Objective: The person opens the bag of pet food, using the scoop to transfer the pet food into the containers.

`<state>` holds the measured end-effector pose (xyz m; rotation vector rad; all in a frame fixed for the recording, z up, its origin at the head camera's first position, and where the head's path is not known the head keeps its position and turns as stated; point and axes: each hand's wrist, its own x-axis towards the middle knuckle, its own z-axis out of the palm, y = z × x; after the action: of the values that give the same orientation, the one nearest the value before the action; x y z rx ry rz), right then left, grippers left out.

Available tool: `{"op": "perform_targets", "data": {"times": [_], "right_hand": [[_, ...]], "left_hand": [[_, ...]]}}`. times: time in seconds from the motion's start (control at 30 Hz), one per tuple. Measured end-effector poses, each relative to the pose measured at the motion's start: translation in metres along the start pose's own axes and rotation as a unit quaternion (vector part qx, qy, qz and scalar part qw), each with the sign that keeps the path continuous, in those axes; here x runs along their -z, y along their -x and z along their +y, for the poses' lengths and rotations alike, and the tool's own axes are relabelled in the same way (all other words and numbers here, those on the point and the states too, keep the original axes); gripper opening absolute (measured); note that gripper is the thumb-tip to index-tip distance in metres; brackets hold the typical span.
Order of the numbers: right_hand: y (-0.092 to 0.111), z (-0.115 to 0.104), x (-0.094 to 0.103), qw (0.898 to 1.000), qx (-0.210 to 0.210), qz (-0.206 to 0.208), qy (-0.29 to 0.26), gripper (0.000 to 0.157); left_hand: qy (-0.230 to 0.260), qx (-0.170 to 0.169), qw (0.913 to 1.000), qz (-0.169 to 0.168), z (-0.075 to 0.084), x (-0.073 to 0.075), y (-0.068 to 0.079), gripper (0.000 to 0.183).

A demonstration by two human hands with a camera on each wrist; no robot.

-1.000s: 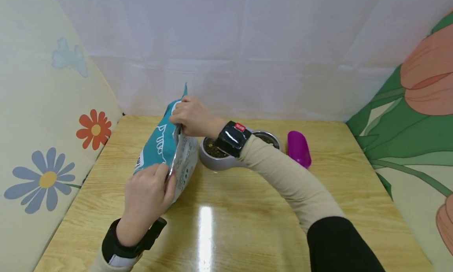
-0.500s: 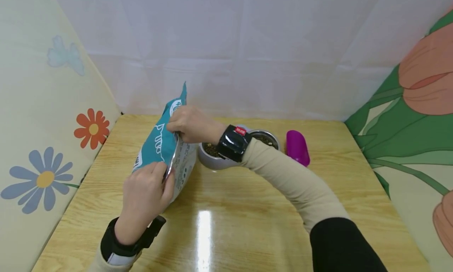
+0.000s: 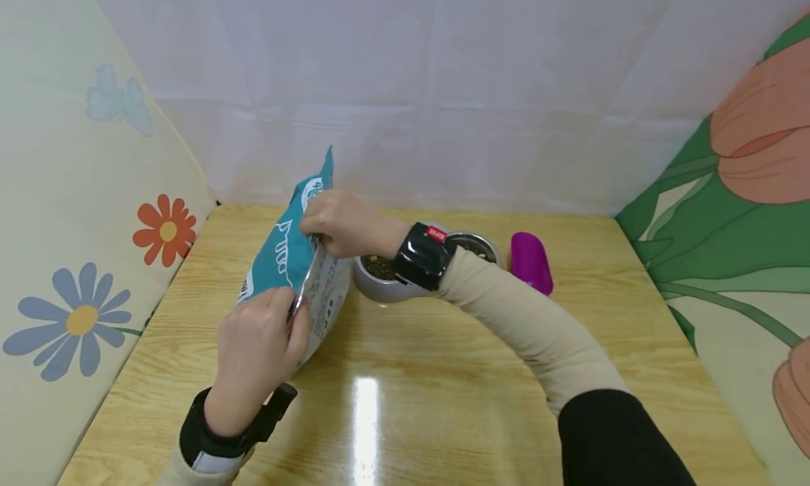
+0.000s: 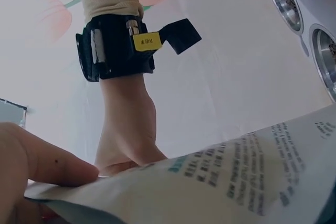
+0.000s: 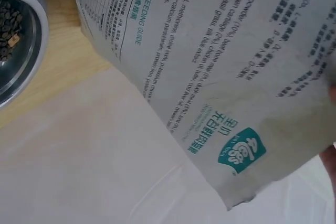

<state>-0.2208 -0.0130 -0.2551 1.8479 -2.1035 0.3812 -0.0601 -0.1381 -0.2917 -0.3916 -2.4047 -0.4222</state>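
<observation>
A teal and white pet food bag (image 3: pixel 275 257) stands tilted at the left of the table in the head view. My left hand (image 3: pixel 261 345) pinches the near end of its upper edge, thumb on the white side. Farther along that edge, my right hand (image 3: pixel 351 222) grips the bag with curled fingers, and a teal corner sticks up beyond it. In the left wrist view the printed white side of the bag (image 4: pixel 252 166) hides the right fingertips. The right wrist view shows the bag's printed panel (image 5: pixel 210 77), with a little of my fingers at the right border.
A grey double bowl (image 3: pixel 382 292) with brown kibble in both dishes stands right of the bag, partly under my right wrist. A purple scoop (image 3: pixel 531 261) lies right of it. A white sheet (image 3: pixel 506 120) hangs behind the wooden table (image 3: pixel 474 387).
My right hand has slid a little nearer along the bag's upper edge, showing more of the teal corner. My left hand keeps its pinch, almost still.
</observation>
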Motion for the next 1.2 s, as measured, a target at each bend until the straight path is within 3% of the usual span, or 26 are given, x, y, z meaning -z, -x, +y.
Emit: {"op": "perform_targets", "data": {"times": [0.13, 0.27, 0.37, 0.47, 0.63, 0.87, 1.0, 1.2], "right_hand": [[0.001, -0.002, 0.005, 0.999, 0.029, -0.006, -0.038, 0.023], [0.0, -0.005, 0.015, 0.996, 0.036, -0.058, -0.058, 0.014], [-0.002, -0.007, 0.024, 0.992, 0.029, -0.117, -0.041, 0.01], [-0.005, -0.01, 0.028, 0.988, 0.027, -0.149, 0.005, 0.01], [-0.007, -0.015, 0.026, 0.987, 0.029, -0.14, 0.069, 0.016], [-0.008, -0.019, 0.024, 0.987, 0.036, -0.13, 0.084, 0.02], [-0.008, -0.02, 0.025, 0.984, 0.047, -0.135, 0.102, 0.02], [-0.008, -0.024, 0.031, 0.979, 0.057, -0.174, 0.095, 0.007]], "left_hand": [[-0.017, 0.031, 0.9992, -0.017, 0.004, 0.003, -0.002, 0.025], [-0.038, 0.06, 0.997, -0.03, 0.009, 0.004, -0.006, 0.028], [-0.045, 0.069, 0.9961, -0.032, 0.011, 0.004, -0.009, 0.027], [-0.052, 0.068, 0.9959, -0.03, 0.012, 0.003, -0.01, 0.025], [-0.066, 0.045, 0.9968, -0.007, 0.009, 0.0, -0.009, 0.024], [-0.066, 0.035, 0.9971, 0.013, 0.007, -0.001, -0.008, 0.024], [-0.06, 0.053, 0.9968, 0.006, 0.009, 0.001, -0.009, 0.025], [-0.068, 0.11, 0.9905, -0.046, 0.018, 0.006, -0.021, 0.027]]}}
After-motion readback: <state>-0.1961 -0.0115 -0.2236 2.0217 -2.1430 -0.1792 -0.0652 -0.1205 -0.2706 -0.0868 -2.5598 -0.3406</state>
